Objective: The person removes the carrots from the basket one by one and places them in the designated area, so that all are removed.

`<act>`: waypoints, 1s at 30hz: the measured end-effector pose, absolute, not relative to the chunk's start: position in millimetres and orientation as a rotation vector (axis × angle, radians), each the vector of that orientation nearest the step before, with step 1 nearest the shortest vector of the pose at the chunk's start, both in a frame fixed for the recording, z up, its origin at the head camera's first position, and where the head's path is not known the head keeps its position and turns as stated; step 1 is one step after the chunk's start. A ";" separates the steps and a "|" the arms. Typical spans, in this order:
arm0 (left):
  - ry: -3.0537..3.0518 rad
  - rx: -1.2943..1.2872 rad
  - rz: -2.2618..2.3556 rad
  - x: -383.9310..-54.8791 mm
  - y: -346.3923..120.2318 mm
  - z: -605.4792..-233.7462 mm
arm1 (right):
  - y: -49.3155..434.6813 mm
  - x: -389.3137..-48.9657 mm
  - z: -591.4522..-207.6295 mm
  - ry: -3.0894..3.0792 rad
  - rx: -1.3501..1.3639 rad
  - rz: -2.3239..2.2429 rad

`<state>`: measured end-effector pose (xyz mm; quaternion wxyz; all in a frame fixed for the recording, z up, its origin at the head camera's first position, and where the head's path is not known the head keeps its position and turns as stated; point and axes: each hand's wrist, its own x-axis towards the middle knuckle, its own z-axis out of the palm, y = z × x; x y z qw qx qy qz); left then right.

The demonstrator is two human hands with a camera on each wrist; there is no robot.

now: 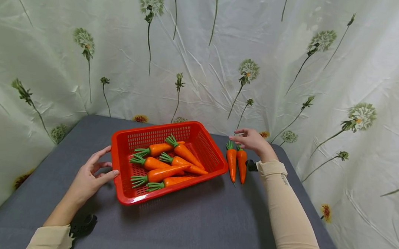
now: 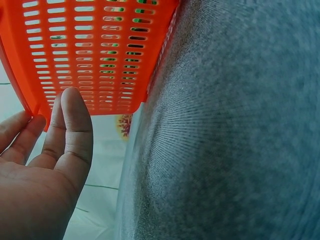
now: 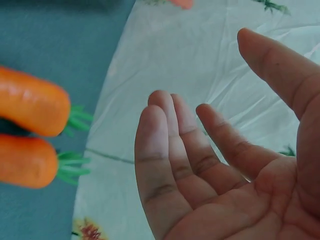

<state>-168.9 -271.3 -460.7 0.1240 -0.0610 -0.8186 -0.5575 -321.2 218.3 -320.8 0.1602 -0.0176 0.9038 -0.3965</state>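
A red plastic basket (image 1: 167,193) with slotted walls holds several orange carrots (image 1: 170,171) with green tops. At its left end is my left hand (image 1: 89,177), thumb tip on the rim and fingertips at the outer edge. Its fingers lie mostly straight against the slotted wall (image 2: 82,50) in the left wrist view. My right hand (image 1: 250,141) hovers near the green tops of two carrots lying side by side, the left one (image 1: 231,163) and the right one (image 1: 241,165). In the right wrist view, its fingers (image 3: 152,132) are spread loosely, with nothing between them.
The grey table (image 1: 188,224) runs beneath everything. A pale curtain (image 1: 202,65) printed with dandelions hangs behind the table and along its sides. The two loose carrots lie just right of the basket's right corner. Black wrist devices (image 1: 84,225) sit at the sleeve cuffs.
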 end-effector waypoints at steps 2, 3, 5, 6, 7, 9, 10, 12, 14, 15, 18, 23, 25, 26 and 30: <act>-2.389 -0.181 -1.634 -169.2 -271.8 -459.8 | 211.3 -322.4 -316.6 2.574 -0.073 -1.131; -2.389 -0.184 -1.640 -169.7 -271.9 -459.1 | 207.9 -322.8 -314.3 2.571 -0.083 -1.131; -2.390 -0.193 -1.652 -170.9 -271.5 -457.5 | 201.7 -323.4 -309.5 2.563 -0.107 -1.135; -2.388 -0.197 -1.658 -171.8 -271.1 -456.7 | 198.7 -324.0 -307.5 2.564 -0.115 -1.133; -2.387 -0.201 -1.660 -172.5 -270.8 -455.9 | 195.6 -324.3 -305.5 2.567 -0.126 -1.127; -2.387 -0.202 -1.654 -173.7 -270.0 -454.6 | 189.2 -325.9 -303.2 2.570 -0.153 -1.106; -2.388 -0.201 -1.649 -174.0 -269.7 -454.0 | 186.3 -327.1 -302.9 2.572 -0.170 -1.095; -2.390 -0.197 -1.643 -174.3 -269.1 -453.0 | 179.9 -329.0 -303.3 2.562 -0.197 -1.088; -2.392 -0.191 -1.640 -174.2 -268.8 -452.5 | 173.2 -330.3 -304.1 2.547 -0.220 -1.083; -2.394 -0.188 -1.638 -174.2 -268.8 -452.3 | 170.0 -330.8 -304.4 2.540 -0.231 -1.080; -2.400 -0.181 -1.634 -173.5 -269.2 -452.4 | 160.0 -331.6 -306.7 2.530 -0.258 -1.065; -2.404 -0.172 -1.630 -171.5 -270.1 -453.6 | 144.1 -333.3 -314.5 2.525 -0.298 -1.030; -2.404 -0.168 -1.631 -170.9 -270.2 -454.5 | 138.0 -333.4 -317.1 2.523 -0.302 -1.026; -2.404 -0.167 -1.630 -170.6 -270.3 -455.0 | 135.1 -333.7 -318.4 2.526 -0.308 -1.018; -2.404 -0.162 -1.628 -169.5 -270.7 -457.0 | 123.6 -334.7 -323.4 2.511 -0.327 -1.017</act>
